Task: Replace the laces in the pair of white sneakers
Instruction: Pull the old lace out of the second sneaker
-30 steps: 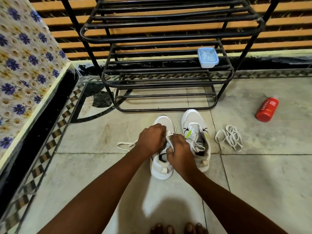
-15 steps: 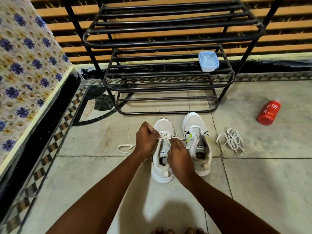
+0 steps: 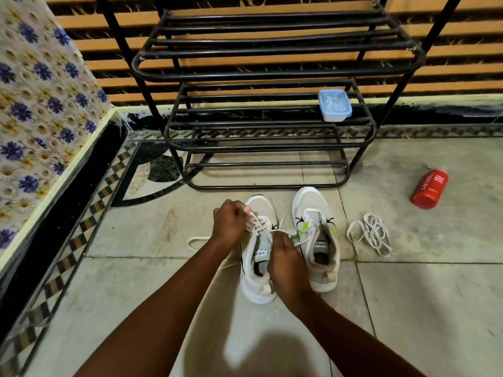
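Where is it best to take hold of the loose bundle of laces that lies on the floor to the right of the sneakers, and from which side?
Probably at the middle of the loose lace bundle, where its loops cross, pinching from above. It lies flat on the floor tiles, apart from the right sneaker, so nothing blocks that way; one outer loop alone might let the rest trail.

- Home entryway or similar is suggested: tiled floor (image 3: pixel 408 308) w/ black patterned border.
- Black metal shoe rack (image 3: pixel 261 104) is set vs. a slatted wall.
- Floral-covered furniture (image 3: pixel 35 110) is seen at left.
- Red bottle (image 3: pixel 430 188) is laid on the floor.
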